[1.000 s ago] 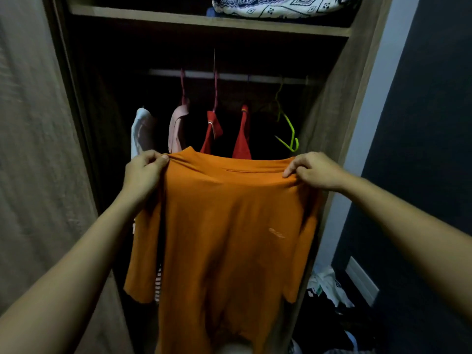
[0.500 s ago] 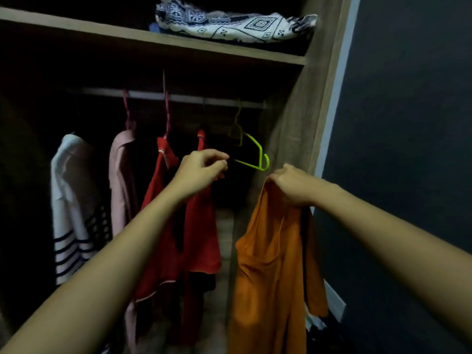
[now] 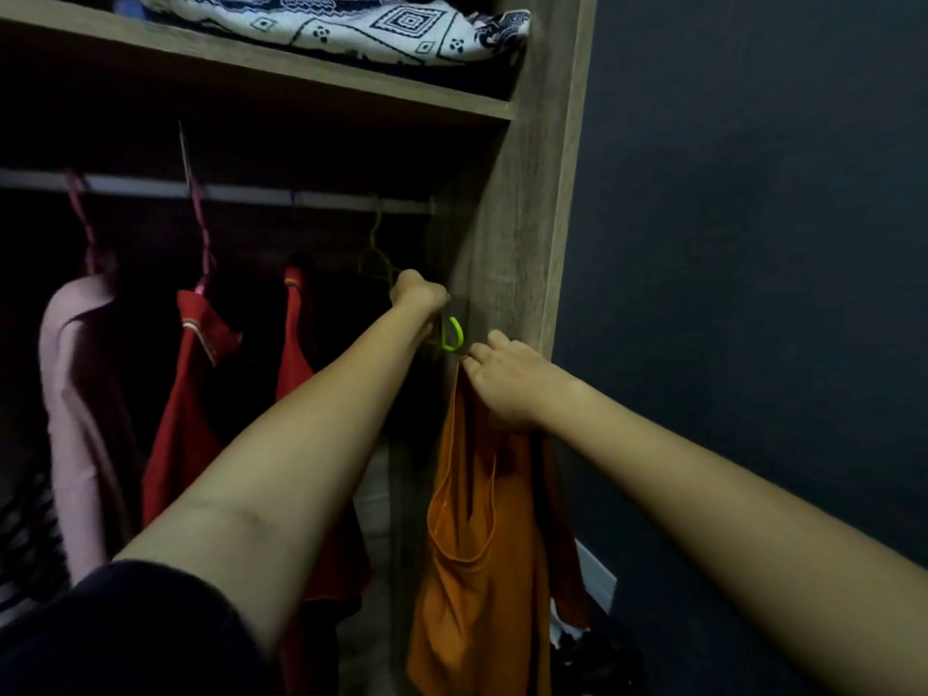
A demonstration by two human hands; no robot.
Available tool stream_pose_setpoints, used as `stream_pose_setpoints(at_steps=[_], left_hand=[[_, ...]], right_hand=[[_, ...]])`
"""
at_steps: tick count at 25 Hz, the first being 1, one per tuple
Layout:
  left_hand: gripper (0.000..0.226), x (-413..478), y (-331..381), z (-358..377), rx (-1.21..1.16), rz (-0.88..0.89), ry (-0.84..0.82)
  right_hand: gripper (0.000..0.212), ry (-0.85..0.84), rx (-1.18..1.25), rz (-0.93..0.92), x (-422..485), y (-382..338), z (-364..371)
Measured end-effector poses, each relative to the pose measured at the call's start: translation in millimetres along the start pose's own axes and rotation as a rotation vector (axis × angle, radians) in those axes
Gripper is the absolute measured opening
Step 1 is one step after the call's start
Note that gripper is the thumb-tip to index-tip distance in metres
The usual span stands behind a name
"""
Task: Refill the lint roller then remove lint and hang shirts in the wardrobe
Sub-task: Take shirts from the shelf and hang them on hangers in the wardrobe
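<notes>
An orange shirt hangs limp by the wardrobe's right side, bunched at its top in my right hand, which grips it. My left hand reaches into the wardrobe and curls round a green hanger that hangs from the rail. The hanger's lower corner shows just left of my right hand. No lint roller is in view.
On the rail hang a pink garment and two red garments; a striped one shows at the far left. A patterned cloth lies on the shelf above. The wardrobe's side panel meets a dark wall on the right.
My left hand let go of the orange shirt, reached to the green hanger and took hold of it. My right hand now holds the shirt alone, lifted closer to the hanger.
</notes>
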State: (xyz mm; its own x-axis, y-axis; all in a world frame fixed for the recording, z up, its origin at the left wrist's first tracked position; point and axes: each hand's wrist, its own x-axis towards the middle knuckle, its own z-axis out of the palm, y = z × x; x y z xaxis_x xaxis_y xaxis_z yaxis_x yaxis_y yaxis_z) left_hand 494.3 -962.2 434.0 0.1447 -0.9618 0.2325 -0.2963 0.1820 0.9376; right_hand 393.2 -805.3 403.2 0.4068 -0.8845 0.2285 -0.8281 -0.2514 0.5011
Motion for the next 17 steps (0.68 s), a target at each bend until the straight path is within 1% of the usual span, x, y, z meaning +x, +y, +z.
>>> stream_pose_setpoints(at_steps=[2,4,6,7,8,9,10,12,14,16,17], left_hand=[[0.031,12,1,-4,-0.133,0.0,-0.009],[0.019,-2,8,-19,-0.243,-0.001,-0.016],[0.014,-28,16,-41,-0.292,0.028,-0.025],[0.013,-39,17,-55,-0.308,0.041,-0.02],[0.02,-42,15,-66,-0.326,0.055,-0.004],[0.035,-49,14,-81,-0.321,0.047,-0.006],[0.044,-52,11,-93,-0.336,0.051,-0.013],[0.042,-63,12,-113,-0.378,0.041,-0.053],[0.047,-78,21,-120,-0.429,0.037,-0.088],[0.024,-94,28,-118,-0.412,0.032,-0.102],[0.028,-104,27,-117,-0.38,0.019,-0.116]], right_hand=[[0.046,-0.008,-0.018,0.003,2,-1,0],[0.047,-0.017,-0.025,0.001,2,-2,-1],[0.047,-0.024,-0.03,-0.001,1,-2,0],[0.047,-0.025,-0.03,-0.002,0,-3,0],[0.047,-0.028,-0.028,-0.002,0,-3,0],[0.047,-0.037,-0.021,-0.003,0,-3,-1],[0.048,-0.05,-0.011,-0.004,-1,-4,-3],[0.049,-0.076,0.008,-0.01,-2,-5,-8],[0.048,-0.083,0.047,-0.019,-4,-4,-13],[0.049,-0.079,0.118,-0.018,-8,-4,-15],[0.051,-0.079,0.152,-0.012,-10,-4,-17]])
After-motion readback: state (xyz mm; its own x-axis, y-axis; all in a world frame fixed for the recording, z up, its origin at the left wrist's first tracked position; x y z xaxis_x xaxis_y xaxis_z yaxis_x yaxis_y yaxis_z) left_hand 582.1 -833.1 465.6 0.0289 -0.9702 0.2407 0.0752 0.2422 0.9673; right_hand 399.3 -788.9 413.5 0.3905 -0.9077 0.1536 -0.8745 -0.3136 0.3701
